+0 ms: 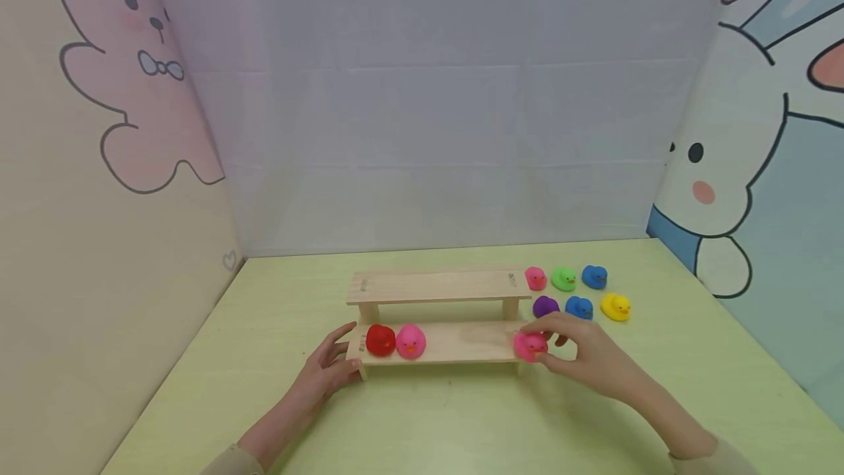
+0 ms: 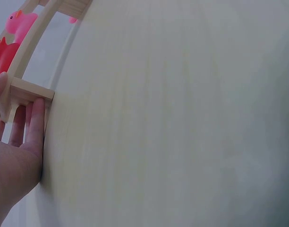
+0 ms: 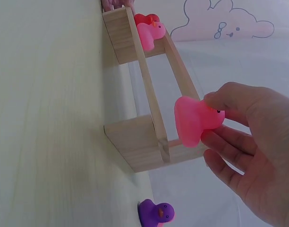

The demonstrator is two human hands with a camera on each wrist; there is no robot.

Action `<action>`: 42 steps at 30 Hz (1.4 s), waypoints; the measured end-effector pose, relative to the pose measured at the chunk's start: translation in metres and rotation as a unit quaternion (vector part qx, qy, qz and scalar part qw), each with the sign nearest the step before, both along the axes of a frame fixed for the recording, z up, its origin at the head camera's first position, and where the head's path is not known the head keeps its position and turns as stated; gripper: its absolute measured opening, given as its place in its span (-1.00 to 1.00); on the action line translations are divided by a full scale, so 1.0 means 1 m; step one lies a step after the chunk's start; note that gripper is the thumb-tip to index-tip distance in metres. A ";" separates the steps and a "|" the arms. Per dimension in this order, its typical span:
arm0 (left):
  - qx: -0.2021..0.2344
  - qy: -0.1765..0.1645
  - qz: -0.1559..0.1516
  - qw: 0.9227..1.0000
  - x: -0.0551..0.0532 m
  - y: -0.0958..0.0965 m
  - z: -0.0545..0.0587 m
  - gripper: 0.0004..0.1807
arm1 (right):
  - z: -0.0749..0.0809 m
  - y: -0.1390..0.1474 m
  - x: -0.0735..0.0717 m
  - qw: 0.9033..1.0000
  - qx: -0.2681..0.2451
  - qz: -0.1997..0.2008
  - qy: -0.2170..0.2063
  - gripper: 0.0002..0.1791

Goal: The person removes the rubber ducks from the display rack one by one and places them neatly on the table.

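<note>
A two-tier wooden shelf stands on the table. On its lower tier a red rubber duck and a pink rubber duck sit side by side near the left end. My left hand holds the left end of that tier, thumb at the front corner, a finger at the back corner. Between thumb and fingers, my right hand pinches another pink duck at the lower tier's right end. Whether this duck rests on the wood, I cannot tell.
Right of the shelf, several ducks are in two rows: pink, green and blue behind; purple, blue and yellow in front. Walls with cartoon animals enclose the table.
</note>
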State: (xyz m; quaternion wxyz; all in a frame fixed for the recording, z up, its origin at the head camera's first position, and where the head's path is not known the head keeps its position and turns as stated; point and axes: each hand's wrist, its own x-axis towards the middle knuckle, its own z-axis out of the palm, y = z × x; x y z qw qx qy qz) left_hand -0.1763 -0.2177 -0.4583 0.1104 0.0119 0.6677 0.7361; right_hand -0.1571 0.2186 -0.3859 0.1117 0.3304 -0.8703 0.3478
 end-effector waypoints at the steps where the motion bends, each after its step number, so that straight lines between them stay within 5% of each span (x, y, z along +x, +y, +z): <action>1: 0.001 0.000 0.000 1.000 0.000 0.000 0.000 -0.24 | 0.000 0.003 0.000 1.000 0.000 -0.007 0.001 -0.56; 16: 0.001 -0.006 0.002 1.000 0.002 0.001 0.002 -0.25 | -0.006 0.035 -0.006 0.999 0.018 -0.033 0.030 -0.54; 27: -0.001 -0.005 0.001 1.000 0.001 0.000 0.001 -0.25 | -0.017 0.047 -0.018 0.993 0.064 -0.051 -0.083 -0.59; 42: 0.000 -0.001 -0.007 1.000 0.000 -0.001 0.000 -0.23 | -0.026 0.051 -0.025 0.983 0.087 -0.059 -0.150 -0.65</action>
